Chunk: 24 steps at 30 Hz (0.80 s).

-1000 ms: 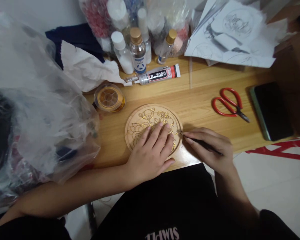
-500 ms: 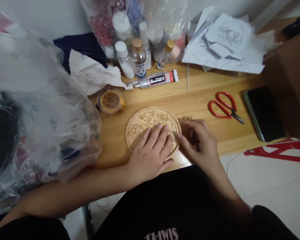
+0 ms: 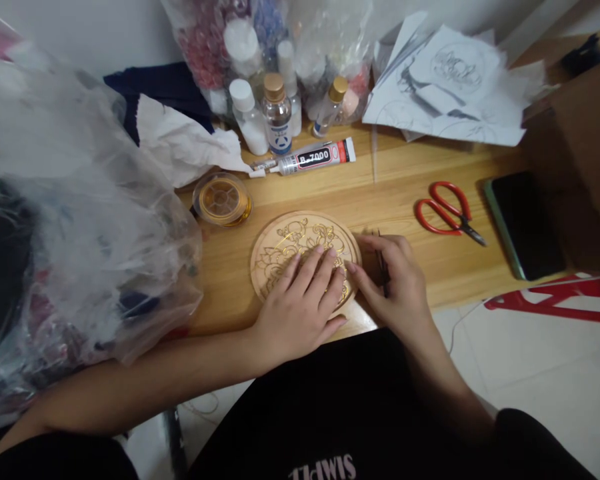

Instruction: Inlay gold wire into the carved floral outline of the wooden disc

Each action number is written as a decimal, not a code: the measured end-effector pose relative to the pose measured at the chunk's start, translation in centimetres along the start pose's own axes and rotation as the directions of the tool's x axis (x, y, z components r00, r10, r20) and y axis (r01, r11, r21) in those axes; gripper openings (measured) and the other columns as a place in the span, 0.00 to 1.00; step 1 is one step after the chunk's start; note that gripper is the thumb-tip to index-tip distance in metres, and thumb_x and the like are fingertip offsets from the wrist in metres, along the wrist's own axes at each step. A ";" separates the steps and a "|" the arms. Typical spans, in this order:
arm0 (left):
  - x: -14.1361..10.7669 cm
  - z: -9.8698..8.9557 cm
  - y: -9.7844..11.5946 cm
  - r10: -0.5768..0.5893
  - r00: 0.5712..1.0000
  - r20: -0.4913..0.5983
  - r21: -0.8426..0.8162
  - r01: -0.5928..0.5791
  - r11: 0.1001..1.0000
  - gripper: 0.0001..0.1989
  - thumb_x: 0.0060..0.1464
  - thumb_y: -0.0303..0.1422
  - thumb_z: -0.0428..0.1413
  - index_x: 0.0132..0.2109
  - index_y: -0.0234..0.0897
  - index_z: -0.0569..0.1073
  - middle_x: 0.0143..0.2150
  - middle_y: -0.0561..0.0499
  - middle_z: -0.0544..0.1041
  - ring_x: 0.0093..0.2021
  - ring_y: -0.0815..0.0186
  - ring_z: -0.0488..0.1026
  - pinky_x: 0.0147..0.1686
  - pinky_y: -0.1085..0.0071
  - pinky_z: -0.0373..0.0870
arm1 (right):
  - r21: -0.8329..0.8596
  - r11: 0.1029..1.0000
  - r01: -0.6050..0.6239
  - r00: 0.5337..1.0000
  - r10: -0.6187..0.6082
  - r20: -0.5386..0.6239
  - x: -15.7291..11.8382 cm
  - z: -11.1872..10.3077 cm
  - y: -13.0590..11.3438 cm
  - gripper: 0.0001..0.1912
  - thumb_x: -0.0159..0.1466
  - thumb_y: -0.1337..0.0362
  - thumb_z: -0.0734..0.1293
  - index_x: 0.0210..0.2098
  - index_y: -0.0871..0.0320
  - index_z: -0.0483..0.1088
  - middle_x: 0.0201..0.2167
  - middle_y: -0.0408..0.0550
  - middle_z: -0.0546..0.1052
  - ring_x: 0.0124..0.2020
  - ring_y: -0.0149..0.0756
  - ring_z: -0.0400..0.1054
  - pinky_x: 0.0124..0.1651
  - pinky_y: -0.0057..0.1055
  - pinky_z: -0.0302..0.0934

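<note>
A round wooden board [image 3: 273, 247] with a carved pattern lies on the table, gold wire set along many of its lines. My left hand [image 3: 303, 307] rests flat on it, fingers stretched out, and covers the middle and lower part of the pattern. At the board's right edge is my right hand [image 3: 400, 283], its thumb tip touching the rim. Its curled fingers hold dark, slender tweezers [image 3: 383, 267], whose thin ends point away from me. Part of the tweezers is hidden in the palm.
A spool of gold wire [image 3: 223, 200] sits left of the board. Behind are a glue tube [image 3: 315, 157], several bottles [image 3: 277, 117] and paper drawings [image 3: 450, 80]. Red-handled scissors [image 3: 450, 210] and a phone [image 3: 525, 227] lie right. A plastic bag [image 3: 105, 200] bulges at left.
My right hand has shifted very slightly left with the tweezers, and the whole view has drifted a little. My left hand stays flat on the board.
</note>
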<state>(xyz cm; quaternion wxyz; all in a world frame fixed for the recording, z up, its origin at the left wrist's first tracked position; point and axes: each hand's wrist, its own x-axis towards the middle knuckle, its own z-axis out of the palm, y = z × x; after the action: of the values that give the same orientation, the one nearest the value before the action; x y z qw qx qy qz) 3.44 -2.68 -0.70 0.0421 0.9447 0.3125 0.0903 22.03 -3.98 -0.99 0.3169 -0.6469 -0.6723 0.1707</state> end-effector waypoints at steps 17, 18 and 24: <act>-0.1 -0.1 -0.1 -0.004 1.000 0.027 -0.031 0.004 1.000 0.31 0.60 0.47 0.51 0.63 0.30 0.63 0.65 0.33 0.61 0.66 0.46 0.56 0.62 0.52 0.53 | 0.014 1.000 -0.013 1.000 0.013 0.009 0.0 -0.1 0.0 0.16 0.61 0.63 0.67 0.49 0.54 0.67 0.41 0.50 0.71 0.42 0.39 0.68 0.44 0.39 0.66; 0.0 -0.1 -0.1 -0.004 1.000 0.028 -0.033 0.005 0.999 0.32 0.59 0.47 0.51 0.63 0.30 0.63 0.65 0.33 0.61 0.66 0.46 0.56 0.62 0.52 0.53 | 0.014 1.000 -0.010 1.000 0.010 0.009 0.0 -0.1 0.1 0.16 0.61 0.63 0.67 0.49 0.54 0.67 0.41 0.50 0.71 0.43 0.39 0.68 0.44 0.39 0.65; 0.0 -0.1 0.0 -0.001 1.000 0.025 -0.037 0.002 0.999 0.32 0.59 0.47 0.52 0.63 0.29 0.63 0.65 0.33 0.61 0.66 0.46 0.56 0.62 0.52 0.52 | 0.015 1.000 -0.008 1.000 0.008 0.006 0.1 -0.1 0.1 0.16 0.61 0.63 0.67 0.49 0.53 0.66 0.41 0.49 0.71 0.43 0.39 0.68 0.44 0.39 0.66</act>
<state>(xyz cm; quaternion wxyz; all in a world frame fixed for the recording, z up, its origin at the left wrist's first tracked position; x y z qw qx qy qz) 3.36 -2.66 -0.60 0.0634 0.9446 0.3108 0.0840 22.17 -3.93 -0.99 0.3189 -0.6466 -0.6695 0.1790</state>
